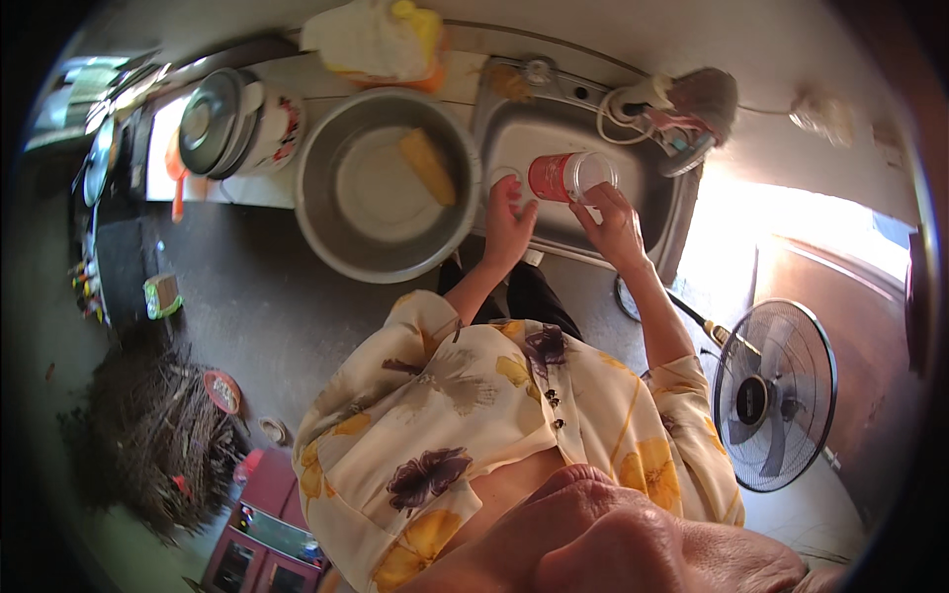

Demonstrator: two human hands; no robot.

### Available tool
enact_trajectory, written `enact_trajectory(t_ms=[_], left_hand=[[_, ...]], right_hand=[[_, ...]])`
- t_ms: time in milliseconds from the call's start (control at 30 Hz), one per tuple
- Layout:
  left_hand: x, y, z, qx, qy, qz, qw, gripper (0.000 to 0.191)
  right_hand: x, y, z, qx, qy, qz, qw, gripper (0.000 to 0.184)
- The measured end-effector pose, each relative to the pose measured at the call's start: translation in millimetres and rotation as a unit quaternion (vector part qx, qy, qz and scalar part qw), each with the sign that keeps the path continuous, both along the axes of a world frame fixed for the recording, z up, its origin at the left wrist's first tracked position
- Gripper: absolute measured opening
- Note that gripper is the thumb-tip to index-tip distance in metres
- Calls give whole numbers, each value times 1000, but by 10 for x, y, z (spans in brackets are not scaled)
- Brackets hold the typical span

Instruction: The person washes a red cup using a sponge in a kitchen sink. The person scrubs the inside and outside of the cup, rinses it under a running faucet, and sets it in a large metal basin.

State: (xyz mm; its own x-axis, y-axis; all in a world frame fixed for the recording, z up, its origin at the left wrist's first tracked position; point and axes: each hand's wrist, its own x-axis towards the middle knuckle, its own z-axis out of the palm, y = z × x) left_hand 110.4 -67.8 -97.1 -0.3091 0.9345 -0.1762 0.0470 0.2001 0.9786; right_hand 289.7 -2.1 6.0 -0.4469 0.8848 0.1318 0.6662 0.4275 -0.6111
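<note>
A clear jar with a red label (pixel 550 178) lies tilted on its side above the stainless-steel sink (pixel 549 231). My right hand (pixel 614 226) grips it at its clear end, the thumb below and the fingers over the rim. Left of the jar is my left hand (pixel 510 228), over the sink's left side, with fingers curled and the thumb apart. A faint, clear round thing, perhaps a lid, shows around its fingertips; whether the hand holds it is unclear. Beside the sink stands a large metal basin (pixel 311 200) with a yellow block-like piece, perhaps a sponge (pixel 428 167), inside.
A lidded pot with a floral pattern (pixel 278 133) and an orange-handled utensil (pixel 176 174) are at the left. Cloths and a cord (pixel 689 111) crowd the sink's right rear corner. A standing fan (pixel 775 396) is to my right. Brushwood (pixel 163 437) lies on the floor.
</note>
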Motion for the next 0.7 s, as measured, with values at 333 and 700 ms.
enact_trajectory(t_ms=[333,700], left_hand=[[-2066,-272,804,50,444,-93,890,72],[-3263,46,-456,-112,622,-182,754,29]], right_hand=[[-2150,-232,-332,-306,158,144,928,30],[-2780,10,-1412,-114,-63,-22,991,65]])
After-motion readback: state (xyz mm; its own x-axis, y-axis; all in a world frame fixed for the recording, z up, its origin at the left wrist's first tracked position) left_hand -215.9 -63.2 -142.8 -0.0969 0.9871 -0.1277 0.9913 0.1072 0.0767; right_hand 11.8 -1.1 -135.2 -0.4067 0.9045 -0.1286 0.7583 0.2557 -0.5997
